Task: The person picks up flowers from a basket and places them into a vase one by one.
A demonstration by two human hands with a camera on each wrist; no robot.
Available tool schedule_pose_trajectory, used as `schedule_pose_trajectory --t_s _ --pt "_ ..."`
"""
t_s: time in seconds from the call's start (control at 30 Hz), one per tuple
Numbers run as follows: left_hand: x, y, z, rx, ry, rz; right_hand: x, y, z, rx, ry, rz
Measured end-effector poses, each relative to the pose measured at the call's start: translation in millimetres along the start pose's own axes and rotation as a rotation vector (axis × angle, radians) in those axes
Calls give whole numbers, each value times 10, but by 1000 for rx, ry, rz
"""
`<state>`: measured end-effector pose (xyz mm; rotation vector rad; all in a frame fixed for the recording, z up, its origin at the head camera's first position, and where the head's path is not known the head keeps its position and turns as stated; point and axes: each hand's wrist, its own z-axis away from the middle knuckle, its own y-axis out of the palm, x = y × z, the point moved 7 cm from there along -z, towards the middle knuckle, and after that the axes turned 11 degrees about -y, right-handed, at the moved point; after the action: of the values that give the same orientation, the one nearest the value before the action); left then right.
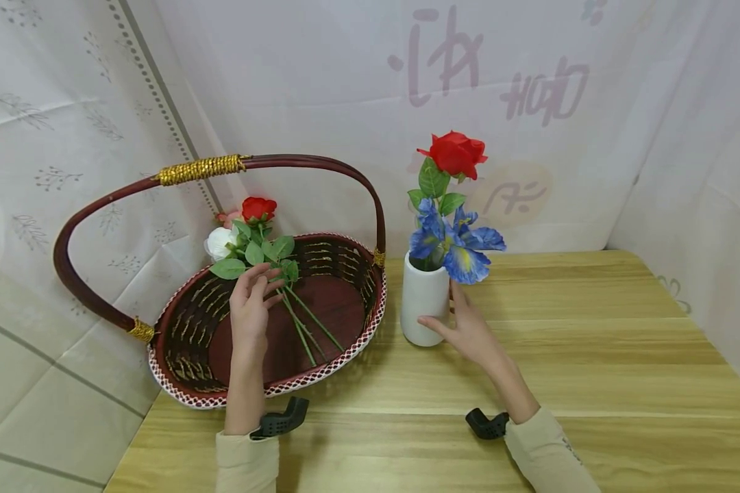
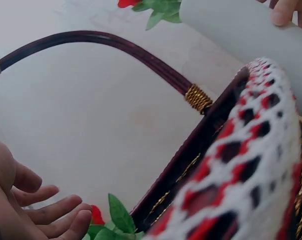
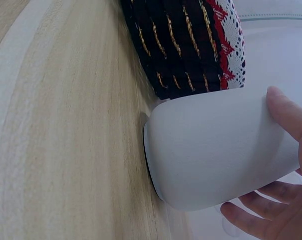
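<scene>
A white vase (image 1: 424,305) stands upright on the table, holding a red rose (image 1: 455,155) and a blue iris (image 1: 469,243). My right hand (image 1: 471,329) holds the vase from its right side, thumb across the front and fingers behind; the right wrist view shows the thumb (image 3: 287,112) on the vase wall. Over the wicker basket (image 1: 216,394) hovers my left hand (image 1: 251,305), its fingers loosely bent beside the leaves of several cut flowers. Among these are a red rose (image 1: 259,209) and a white flower (image 1: 220,243), with green stems (image 1: 302,332) slanting into the basket. In the left wrist view the left fingers (image 2: 50,212) hold nothing.
The basket's tall arched handle (image 1: 321,162), wound with gold cord, rises behind the left hand. A wooden table (image 1: 592,356) carries basket and vase. Printed white cloth (image 1: 321,75) hangs behind. Black wrist mounts (image 1: 280,419) sit on both forearms.
</scene>
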<state>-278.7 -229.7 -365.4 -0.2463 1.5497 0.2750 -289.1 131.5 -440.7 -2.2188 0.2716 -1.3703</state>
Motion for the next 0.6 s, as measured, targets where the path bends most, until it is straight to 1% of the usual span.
schedule_pose_trajectory --t_s 0.1,0.17,0.27,0.43,0.5,0.6 --pt "20 -42 -20 -5 -35 6 3 0 0 2 3 -4" --pt "40 -39 -35 2 -64 -1 -1 -14 5 1 8 -2" --pt "74 -13 -54 29 -116 -23 -12 -27 7 0 11 7" --pt "144 38 -55 89 -209 -97 -29 -13 -3 6 8 7" --pt "163 43 -44 102 -231 -118 -31 -3 -5 11 8 6" --pt "178 52 -39 111 -244 -136 -31 -8 -4 6 7 10"
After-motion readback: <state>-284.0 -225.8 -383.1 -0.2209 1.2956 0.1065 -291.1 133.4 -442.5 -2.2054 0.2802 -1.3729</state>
